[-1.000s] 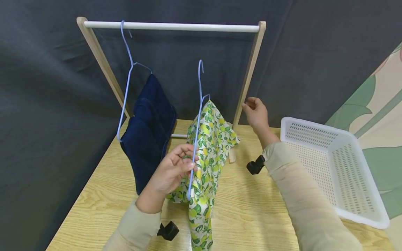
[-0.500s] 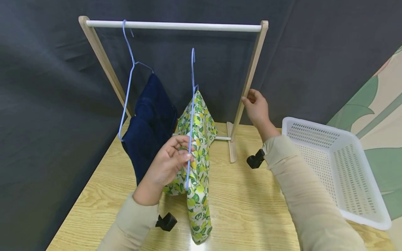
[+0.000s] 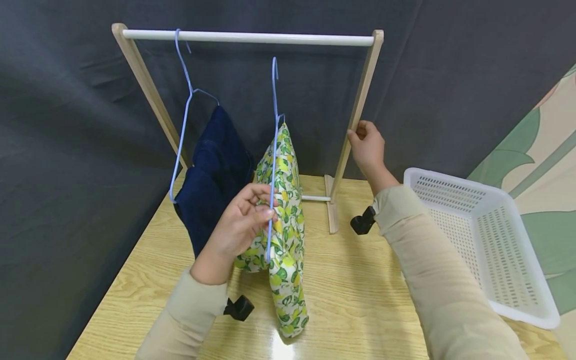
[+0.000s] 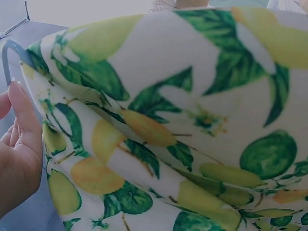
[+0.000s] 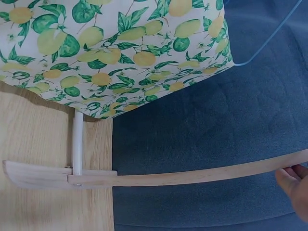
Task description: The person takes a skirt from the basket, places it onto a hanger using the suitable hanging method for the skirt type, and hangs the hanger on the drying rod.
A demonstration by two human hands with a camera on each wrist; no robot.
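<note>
My left hand (image 3: 236,217) pinches the lower arm of a blue clothes hanger (image 3: 273,150) between thumb and fingers. A white garment with a lemon and leaf print (image 3: 288,270) hangs from this hanger; its exact kind is unclear. The hanger's hook is below the rack's white rail (image 3: 252,36), apart from it. My right hand (image 3: 369,150) holds the right wooden post (image 3: 360,100) of the clothes rack. In the right wrist view its thumb (image 5: 285,182) lies against the post (image 5: 207,175). The left wrist view is mostly filled by the printed cloth (image 4: 159,125).
A dark blue denim garment (image 3: 216,155) hangs on a second blue hanger (image 3: 185,115) at the rail's left. A white slotted plastic basket (image 3: 488,200) stands on the wooden table (image 3: 360,300) at the right. A dark cloth (image 3: 450,75) hangs behind the rack.
My left hand has raised the hanger and printed garment and shifted them slightly left, the hook nearing the rail. My right hand came to the post and slid a little upward.
</note>
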